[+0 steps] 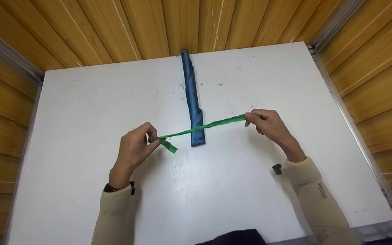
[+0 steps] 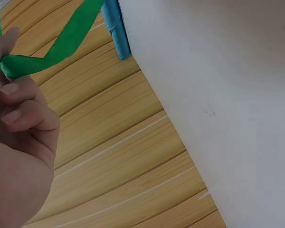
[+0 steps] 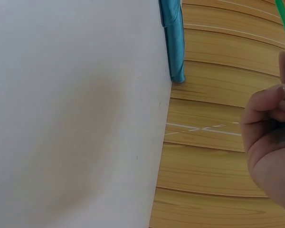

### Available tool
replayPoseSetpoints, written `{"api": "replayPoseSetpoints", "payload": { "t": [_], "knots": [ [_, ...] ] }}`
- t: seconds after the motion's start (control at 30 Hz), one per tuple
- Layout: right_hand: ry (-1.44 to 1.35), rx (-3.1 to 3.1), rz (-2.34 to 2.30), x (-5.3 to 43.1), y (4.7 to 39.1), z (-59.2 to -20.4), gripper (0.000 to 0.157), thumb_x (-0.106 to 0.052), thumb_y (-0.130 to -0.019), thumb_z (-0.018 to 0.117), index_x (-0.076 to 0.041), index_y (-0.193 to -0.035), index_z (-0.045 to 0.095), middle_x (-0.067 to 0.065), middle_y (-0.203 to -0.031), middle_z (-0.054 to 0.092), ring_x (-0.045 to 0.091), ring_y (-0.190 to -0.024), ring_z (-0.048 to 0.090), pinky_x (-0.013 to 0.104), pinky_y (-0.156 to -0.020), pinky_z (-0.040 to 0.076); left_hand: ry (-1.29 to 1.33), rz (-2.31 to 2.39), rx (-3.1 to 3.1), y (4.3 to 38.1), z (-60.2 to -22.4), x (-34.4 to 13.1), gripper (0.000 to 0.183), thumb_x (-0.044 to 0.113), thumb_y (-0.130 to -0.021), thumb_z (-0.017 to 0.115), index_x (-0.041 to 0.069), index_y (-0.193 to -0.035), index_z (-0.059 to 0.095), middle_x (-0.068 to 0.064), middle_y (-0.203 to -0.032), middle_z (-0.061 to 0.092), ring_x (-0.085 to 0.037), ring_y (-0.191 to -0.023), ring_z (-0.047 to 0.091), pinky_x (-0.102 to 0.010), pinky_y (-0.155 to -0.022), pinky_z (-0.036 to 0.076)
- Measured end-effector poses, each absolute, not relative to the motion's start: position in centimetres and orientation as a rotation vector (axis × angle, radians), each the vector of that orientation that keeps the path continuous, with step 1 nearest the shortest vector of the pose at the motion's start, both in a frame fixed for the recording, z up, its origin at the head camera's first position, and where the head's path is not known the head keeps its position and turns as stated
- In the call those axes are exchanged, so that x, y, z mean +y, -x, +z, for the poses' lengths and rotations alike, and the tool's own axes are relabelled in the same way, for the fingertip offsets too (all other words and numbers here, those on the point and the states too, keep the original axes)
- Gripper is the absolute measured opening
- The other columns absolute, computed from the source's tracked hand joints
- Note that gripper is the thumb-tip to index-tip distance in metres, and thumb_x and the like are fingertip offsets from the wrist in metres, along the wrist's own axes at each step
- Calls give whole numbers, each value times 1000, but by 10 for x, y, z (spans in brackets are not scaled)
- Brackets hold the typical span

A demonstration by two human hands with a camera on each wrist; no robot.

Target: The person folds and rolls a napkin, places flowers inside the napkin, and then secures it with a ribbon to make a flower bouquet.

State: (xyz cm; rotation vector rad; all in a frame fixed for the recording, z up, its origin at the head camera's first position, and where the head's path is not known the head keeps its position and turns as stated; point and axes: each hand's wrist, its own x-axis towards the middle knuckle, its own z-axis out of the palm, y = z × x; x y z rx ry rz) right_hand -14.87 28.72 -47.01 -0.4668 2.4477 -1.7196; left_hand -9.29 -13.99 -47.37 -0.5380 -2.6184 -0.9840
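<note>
A green ribbon (image 1: 225,121) is stretched between my two hands, sloping up toward the right in the head view. My left hand (image 1: 135,144) pinches it near one end, and a short tail hangs past the fingertips. On the other side, my right hand (image 1: 269,126) pinches the ribbon between thumb and curled fingers. The ribbon crosses over the lower part of a rolled blue cloth (image 1: 192,92), long and narrow with spiral folds, that lies lengthwise on the table. In the left wrist view the ribbon (image 2: 69,40) bends around the left fingertips.
The white table (image 1: 80,109) has small dark marks near the cloth. Wood-patterned panels (image 1: 148,27) stand along its back and both sides. The cloth's far end reaches the table's back edge. A dark shape (image 1: 233,237) shows at the front edge.
</note>
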Motion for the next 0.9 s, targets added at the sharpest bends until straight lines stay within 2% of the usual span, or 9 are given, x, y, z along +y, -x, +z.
{"api": "replayPoseSetpoints", "payload": {
  "t": [0.1, 0.27, 0.37, 0.5, 0.57, 0.63, 0.73, 0.9],
  "knots": [
    [369, 2492, -1592, 292, 147, -473, 32, -22, -108, 65, -4, -84, 78, 10, -63, 53, 12, -54, 45, 24, -52, 40, 557, -925, -2567, 92, -478, -144, 40, -3, -75, 95, 9, -91, 60, -1, -80, 67, -16, -66, 63, -30, -59, 50],
    [315, 2495, -1447, 296, 144, -483, 33, -29, -107, 67, -3, -92, 81, 18, -80, 63, 15, -60, 50, 25, -56, 47, 587, -755, -2517, 89, -490, -150, 41, -2, -73, 96, 8, -91, 61, -5, -83, 65, -18, -69, 70, -31, -54, 53],
    [299, 2477, -1425, 297, 141, -492, 28, -27, -105, 72, -1, -99, 81, 22, -87, 67, 16, -63, 52, 24, -58, 46, 565, -723, -2581, 85, -497, -154, 37, 4, -72, 99, 10, -86, 65, -1, -75, 61, -15, -61, 63, -29, -50, 48],
    [286, 2448, -1453, 298, 137, -501, 21, -23, -102, 75, -3, -107, 82, 16, -84, 69, 15, -67, 54, 23, -60, 45, 507, -799, -2730, 78, -502, -160, 28, 12, -73, 99, 15, -84, 73, 7, -66, 52, -11, -56, 48, -29, -50, 39],
    [273, 2396, -1508, 299, 134, -506, 21, -22, -102, 75, -5, -113, 82, 13, -79, 69, 14, -66, 56, 23, -60, 48, 476, -913, -2791, 75, -502, -162, 23, 15, -75, 98, 17, -85, 77, 10, -64, 50, -10, -58, 46, -28, -53, 38],
    [251, 2304, -1594, 300, 132, -509, 24, -19, -104, 72, -3, -120, 79, 13, -77, 69, 14, -64, 60, 24, -60, 52, 444, -1049, -2815, 73, -502, -164, 19, 17, -77, 97, 19, -86, 80, 13, -64, 51, -9, -60, 45, -28, -55, 37],
    [219, 2169, -1700, 302, 130, -513, 25, -9, -106, 64, 0, -127, 75, 17, -86, 73, 17, -67, 65, 28, -63, 57, 407, -1236, -2802, 70, -502, -167, 14, 19, -80, 95, 19, -86, 83, 14, -63, 53, -9, -60, 45, -26, -57, 37],
    [160, 2078, -1771, 300, 128, -513, 29, 1, -104, 50, 8, -119, 74, 23, -106, 74, 22, -80, 72, 34, -73, 59, 417, -1386, -2810, 65, -505, -171, 16, 12, -81, 94, 18, -87, 80, 14, -67, 56, -10, -62, 48, -25, -58, 39]
  ]
}}
